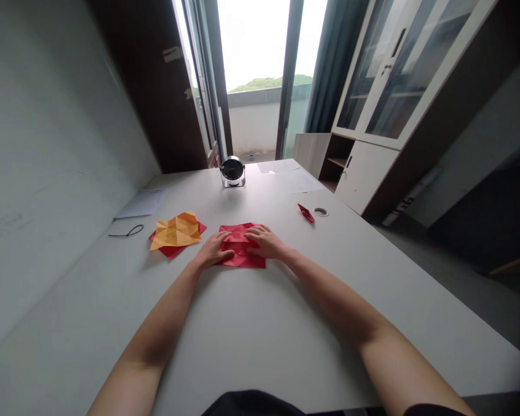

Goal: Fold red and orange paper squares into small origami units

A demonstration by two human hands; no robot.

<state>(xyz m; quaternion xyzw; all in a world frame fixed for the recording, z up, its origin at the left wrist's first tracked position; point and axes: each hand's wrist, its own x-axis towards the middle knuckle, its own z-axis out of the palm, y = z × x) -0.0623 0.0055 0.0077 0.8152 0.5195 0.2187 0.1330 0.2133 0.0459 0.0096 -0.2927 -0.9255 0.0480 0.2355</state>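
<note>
Head view shows a red paper [242, 257], partly folded and creased, lying flat near the middle of a white table [260, 335]. Both hands press down on it. The left hand [214, 249] lies on its left edge with the fingers stretched out flat and close together, gripping nothing. The right hand [266, 241] covers its upper right part the same way, and the fingertips of the two hands nearly meet over the paper. Just left of it, apart from it, a creased orange paper [176, 229] lies on another red sheet [170, 251]. Further left a black cord [127, 233] and a white sheet [142, 202] lie near the wall-side edge. To the right, a small red folded piece [305, 213] sits beside a round cable hole [320, 212], close to the table's right edge. A small fan [233, 171] stands near the far edge. Bare tabletop stretches between the paper and the near edge, crossed only by the forearms.
</note>
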